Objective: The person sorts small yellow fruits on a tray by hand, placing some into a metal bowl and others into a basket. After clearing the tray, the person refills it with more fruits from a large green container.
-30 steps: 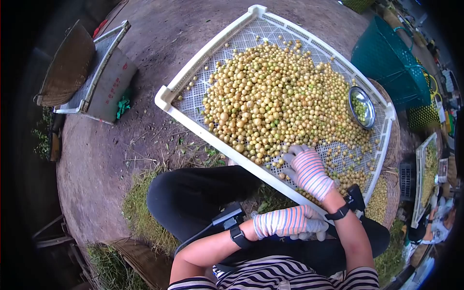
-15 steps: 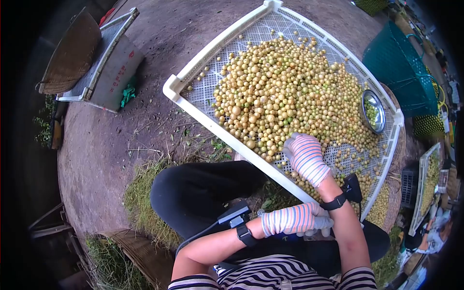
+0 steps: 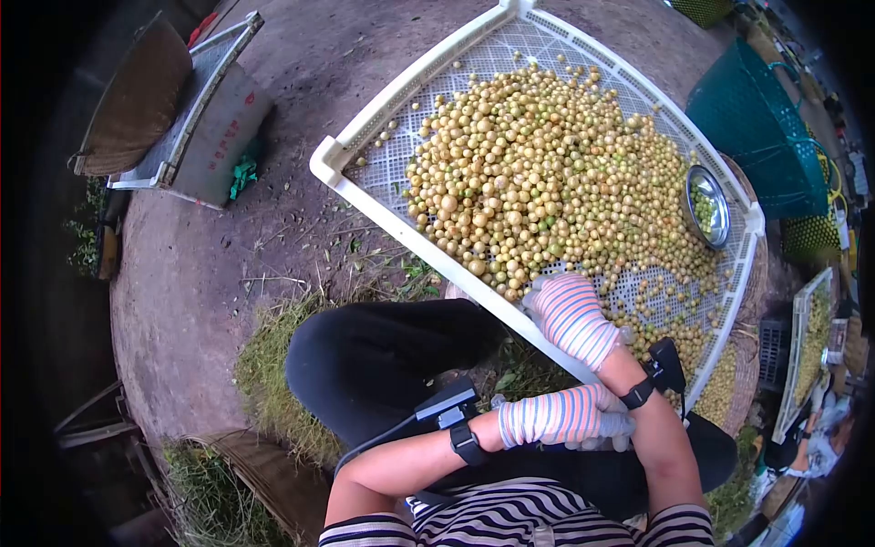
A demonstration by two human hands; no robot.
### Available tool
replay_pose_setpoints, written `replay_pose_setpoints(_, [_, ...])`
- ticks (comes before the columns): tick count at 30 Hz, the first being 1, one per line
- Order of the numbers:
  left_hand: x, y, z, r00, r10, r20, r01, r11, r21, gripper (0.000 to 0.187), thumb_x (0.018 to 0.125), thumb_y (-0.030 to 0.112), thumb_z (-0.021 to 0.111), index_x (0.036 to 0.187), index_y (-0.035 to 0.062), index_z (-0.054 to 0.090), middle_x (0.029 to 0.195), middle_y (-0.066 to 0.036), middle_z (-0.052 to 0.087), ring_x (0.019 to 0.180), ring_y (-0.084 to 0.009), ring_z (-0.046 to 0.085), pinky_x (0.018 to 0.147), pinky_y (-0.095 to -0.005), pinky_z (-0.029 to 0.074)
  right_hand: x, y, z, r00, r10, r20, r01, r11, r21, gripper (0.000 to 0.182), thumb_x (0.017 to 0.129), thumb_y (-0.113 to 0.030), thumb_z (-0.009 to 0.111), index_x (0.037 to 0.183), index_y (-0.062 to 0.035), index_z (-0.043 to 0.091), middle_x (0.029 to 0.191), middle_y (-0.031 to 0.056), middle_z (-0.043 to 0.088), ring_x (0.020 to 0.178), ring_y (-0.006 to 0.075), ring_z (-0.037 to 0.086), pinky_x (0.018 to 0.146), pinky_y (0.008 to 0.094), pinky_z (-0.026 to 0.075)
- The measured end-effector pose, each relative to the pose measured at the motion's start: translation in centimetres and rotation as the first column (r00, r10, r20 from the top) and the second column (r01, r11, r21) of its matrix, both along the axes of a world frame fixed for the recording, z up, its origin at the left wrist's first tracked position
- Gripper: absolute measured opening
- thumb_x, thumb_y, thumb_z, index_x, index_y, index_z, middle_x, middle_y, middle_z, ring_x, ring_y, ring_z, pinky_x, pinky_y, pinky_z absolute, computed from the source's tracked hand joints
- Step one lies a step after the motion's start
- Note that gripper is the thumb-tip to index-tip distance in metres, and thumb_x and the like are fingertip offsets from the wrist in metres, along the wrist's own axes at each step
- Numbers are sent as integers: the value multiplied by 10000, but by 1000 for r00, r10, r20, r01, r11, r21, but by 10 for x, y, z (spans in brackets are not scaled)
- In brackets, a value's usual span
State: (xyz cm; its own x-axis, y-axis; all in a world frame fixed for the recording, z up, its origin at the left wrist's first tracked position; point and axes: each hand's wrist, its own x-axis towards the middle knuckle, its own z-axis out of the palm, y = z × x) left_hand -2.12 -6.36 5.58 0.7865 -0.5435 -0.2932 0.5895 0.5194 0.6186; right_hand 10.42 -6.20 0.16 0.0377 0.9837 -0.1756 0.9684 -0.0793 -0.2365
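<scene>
My right hand (image 3: 572, 317), in a striped glove with grey fingertips, is at the near rim of a white mesh tray (image 3: 406, 235). Its fingers are bent down beside the lower edge of a heap of small round yellow-green fruits (image 3: 519, 164); whatever they hold is hidden. Below it, my left hand (image 3: 563, 417), in a matching glove, lies close under my right forearm with its fingers curled. What is inside that hand cannot be made out. A metal bowl (image 3: 717, 219) with greener fruits sits tilted at the tray's right side.
A green basket (image 3: 756, 128) stands beyond the tray's right rim. At the left, a woven basket (image 3: 137, 100) leans on a white crate (image 3: 219, 137). Cut grass (image 3: 283, 374) lies by my knee. Another fruit tray (image 3: 807, 356) is at the far right.
My right hand has drawn slightly down and left, toward the tray's near rim. My left hand is nearly still.
</scene>
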Motion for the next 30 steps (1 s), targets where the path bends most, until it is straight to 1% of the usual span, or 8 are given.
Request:
replay_pose_setpoints(6, [-3, 3, 5, 999, 33, -4, -33, 999, 28, 323, 987, 346, 531, 883, 77, 677, 556, 69, 457, 439, -16, 364, 389, -187, 263, 25, -16, -3, 937, -185, -297, 226, 968, 109, 164, 787, -224, 653, 772, -64, 686, 768, 131, 635, 653, 334, 606, 623, 423, 495])
replay_pose_setpoints(9, [-6, 7, 18, 999, 48, 6, -47, 999, -4, 338, 991, 356, 526, 881, 73, 673, 545, 71, 442, 430, -19, 357, 390, -190, 259, 16, -39, 39, 698, -453, -555, 440, 883, -167, 151, 773, -208, 683, 763, -58, 678, 740, 107, 621, 644, 291, 607, 616, 385, 494])
replay_pose_setpoints(13, [0, 11, 23, 968, -201, 154, 190, 979, 80, 261, 1007, 249, 518, 1036, 58, 693, 748, 20, 631, 558, -18, 488, 490, -173, 395, -17, -78, 56, 714, -250, -654, -23, 925, -379, 192, 781, -246, 707, 817, -58, 692, 790, 123, 658, 741, 279, 665, 713, 373, 527])
replay_pose_setpoints(14, [15, -19, 4, 887, -455, -76, 459, 851, 257, 263, 1005, 257, 521, 1012, 57, 693, 715, 33, 608, 552, -21, 479, 492, -178, 390, -21, -85, 56, 678, -221, -701, -44, 940, -338, 187, 793, -244, 704, 849, -65, 698, 796, 119, 662, 715, 280, 657, 687, 370, 522])
replay_pose_setpoints(16, [21, -26, 9, 871, -480, -107, 489, 819, 301, 273, 1003, 270, 525, 972, 55, 692, 650, 56, 557, 529, -23, 454, 478, -186, 370, -24, -95, 59, 595, -151, -789, -84, 965, -249, 188, 816, -241, 698, 912, -80, 709, 808, 110, 669, 664, 282, 641, 634, 364, 511])
replay_pose_setpoints(18, [-8, 7, 28, 960, -25, 280, 21, 1000, 16, 286, 1002, 281, 526, 941, 54, 689, 589, 73, 501, 497, -22, 422, 445, -192, 339, -16, -88, 64, 714, -199, -671, 31, 967, -254, 205, 823, -243, 695, 964, -96, 720, 837, 119, 687, 705, 276, 661, 660, 367, 519])
replay_pose_setpoints(24, [0, 8, 21, 995, -99, 10, 99, 995, 14, 323, 1002, 316, 524, 910, 49, 682, 527, 95, 427, 423, 5, 354, 379, -178, 264, 24, -29, 19, 953, -253, -165, 283, 938, 199, 312, 783, -291, 724, 1009, -75, 708, 956, 150, 662, 901, 337, 638, 807, 427, 508])
replay_pose_setpoints(30, [1, 8, 6, 999, -53, -6, 53, 998, 23, 331, 992, 338, 539, 889, 58, 682, 533, 85, 447, 416, 5, 369, 375, -171, 267, 30, -22, 18, 949, -305, 78, 313, 943, -117, 445, 753, -375, 739, 1050, -48, 685, 1051, 204, 653, 935, 365, 636, 855, 469, 495])
